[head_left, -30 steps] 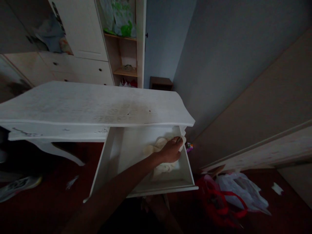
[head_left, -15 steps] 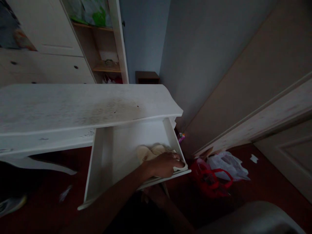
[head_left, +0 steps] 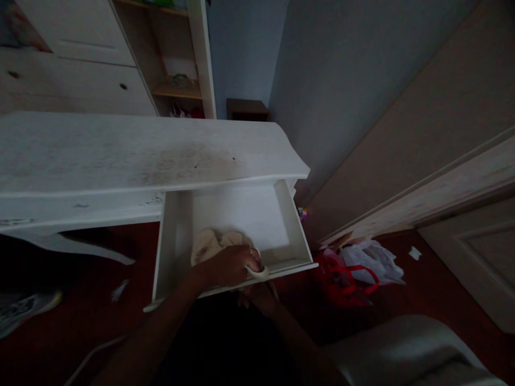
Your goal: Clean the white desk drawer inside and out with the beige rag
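Observation:
My left hand point(head_left: 231, 264) is closed on a cream cloth point(head_left: 207, 245), pressing it against the drawer floor near the front edge. Part of the cloth spreads to the left of the fingers, and a fold of it sticks out at their right. The white drawer point(head_left: 245, 209) is pulled out of a white desk point(head_left: 132, 147) whose top has dark stains. Just below the drawer front, my right hand point(head_left: 259, 298) has its fingers curled. A thin pale edge shows beside it, but what it holds is too dark to make out.
A red bag point(head_left: 341, 281) and a white plastic bag point(head_left: 370, 261) lie on the dark red floor at the right. A pale rounded seat point(head_left: 406, 348) is at the lower right. A shoe point(head_left: 30, 311) shows at the left, and a white cabinet point(head_left: 84, 75) stands behind the desk.
My left hand has slid the cloth leftward along the drawer, from its right front corner toward the middle. The view has tipped down slightly. My right hand stays below the drawer front.

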